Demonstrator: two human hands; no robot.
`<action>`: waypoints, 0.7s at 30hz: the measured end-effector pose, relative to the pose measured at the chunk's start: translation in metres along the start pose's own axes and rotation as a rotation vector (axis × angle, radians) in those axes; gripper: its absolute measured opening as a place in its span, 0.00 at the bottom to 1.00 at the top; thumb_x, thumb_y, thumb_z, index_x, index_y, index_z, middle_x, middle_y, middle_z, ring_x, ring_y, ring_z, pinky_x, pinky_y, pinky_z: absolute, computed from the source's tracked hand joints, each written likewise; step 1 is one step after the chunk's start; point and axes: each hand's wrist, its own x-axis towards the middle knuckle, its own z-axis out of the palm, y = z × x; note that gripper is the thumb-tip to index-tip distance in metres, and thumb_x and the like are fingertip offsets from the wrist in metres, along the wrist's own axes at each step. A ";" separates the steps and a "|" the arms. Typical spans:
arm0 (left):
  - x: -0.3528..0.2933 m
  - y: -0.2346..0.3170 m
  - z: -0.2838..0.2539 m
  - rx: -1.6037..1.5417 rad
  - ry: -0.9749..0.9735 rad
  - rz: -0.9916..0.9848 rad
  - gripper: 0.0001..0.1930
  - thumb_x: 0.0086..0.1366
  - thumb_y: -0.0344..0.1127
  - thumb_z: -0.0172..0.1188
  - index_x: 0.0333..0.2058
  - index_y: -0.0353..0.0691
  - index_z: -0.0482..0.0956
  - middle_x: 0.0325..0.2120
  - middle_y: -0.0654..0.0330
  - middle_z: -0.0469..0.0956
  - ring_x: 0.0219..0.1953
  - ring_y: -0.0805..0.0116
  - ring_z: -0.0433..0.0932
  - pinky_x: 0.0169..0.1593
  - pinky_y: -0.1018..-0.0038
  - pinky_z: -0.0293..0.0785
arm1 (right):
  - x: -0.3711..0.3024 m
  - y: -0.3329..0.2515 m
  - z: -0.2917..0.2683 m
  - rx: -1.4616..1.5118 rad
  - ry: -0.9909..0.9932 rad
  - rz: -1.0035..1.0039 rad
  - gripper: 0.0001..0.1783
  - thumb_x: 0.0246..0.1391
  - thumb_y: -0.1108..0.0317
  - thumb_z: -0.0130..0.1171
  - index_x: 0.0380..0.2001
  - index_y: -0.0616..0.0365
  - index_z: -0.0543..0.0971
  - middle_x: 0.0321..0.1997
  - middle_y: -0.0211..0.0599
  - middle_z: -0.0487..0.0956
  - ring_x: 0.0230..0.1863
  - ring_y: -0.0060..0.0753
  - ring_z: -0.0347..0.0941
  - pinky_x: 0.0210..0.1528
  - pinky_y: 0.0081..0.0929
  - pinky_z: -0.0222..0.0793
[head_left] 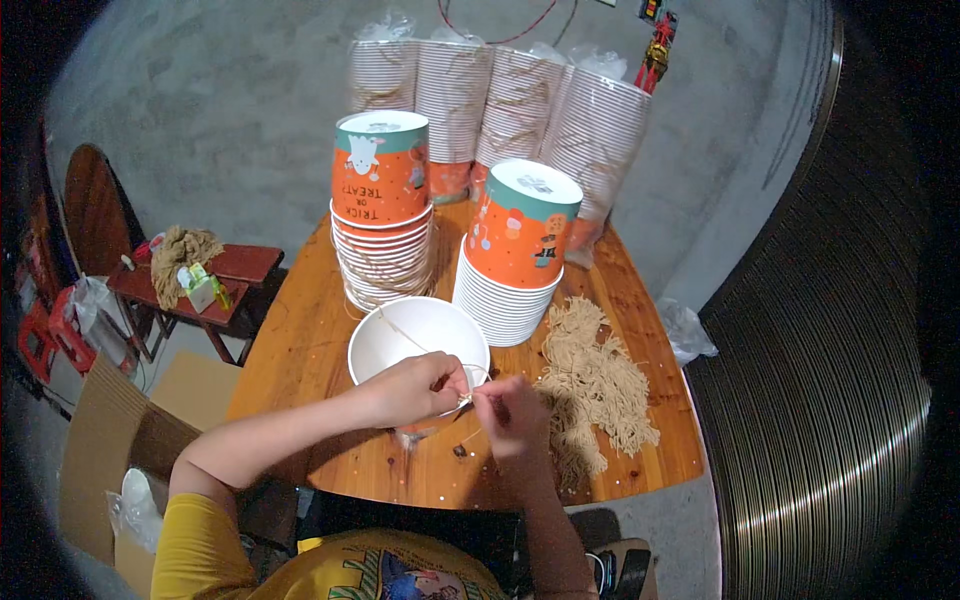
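Observation:
A white paper bucket (395, 345) lies on the wooden table in front of me, its open mouth facing up toward me. A thin beige string (398, 328) crosses its opening. At the near right rim, my left hand (415, 388) is closed in a pinch on the string. My right hand (512, 412) meets it there, fingers pinched together on the string as well. The exact join between the fingertips is too small to make out. To the right of my right hand lies a heap of beige strings (600, 390).
Behind the bucket stand two upside-down stacks of orange-and-green paper buckets (380, 180), the left one with strings hanging round it. Tall plastic-wrapped stacks (455, 100) line the table's far end. A cardboard box (125, 440) sits at the left, a red bench (235, 265) beyond it.

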 end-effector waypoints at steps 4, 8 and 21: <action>-0.002 0.002 -0.002 -0.032 -0.021 -0.028 0.08 0.59 0.34 0.54 0.33 0.35 0.73 0.28 0.56 0.76 0.32 0.67 0.75 0.39 0.73 0.71 | -0.005 -0.007 -0.001 0.026 -0.012 0.114 0.05 0.49 0.79 0.58 0.29 0.59 0.73 0.22 0.33 0.71 0.21 0.21 0.66 0.24 0.21 0.62; -0.002 0.004 -0.003 0.017 0.025 -0.039 0.08 0.59 0.34 0.52 0.31 0.35 0.72 0.27 0.55 0.76 0.31 0.65 0.74 0.38 0.72 0.71 | -0.008 -0.005 -0.004 0.030 -0.017 0.129 0.05 0.49 0.78 0.58 0.29 0.59 0.73 0.22 0.32 0.72 0.22 0.20 0.68 0.24 0.21 0.64; -0.003 0.002 0.006 0.194 0.182 0.091 0.09 0.59 0.35 0.52 0.29 0.33 0.70 0.29 0.48 0.74 0.35 0.51 0.74 0.40 0.64 0.69 | -0.022 -0.010 -0.006 -0.056 -0.145 0.304 0.03 0.50 0.75 0.56 0.30 0.59 0.73 0.23 0.36 0.73 0.24 0.26 0.70 0.28 0.24 0.67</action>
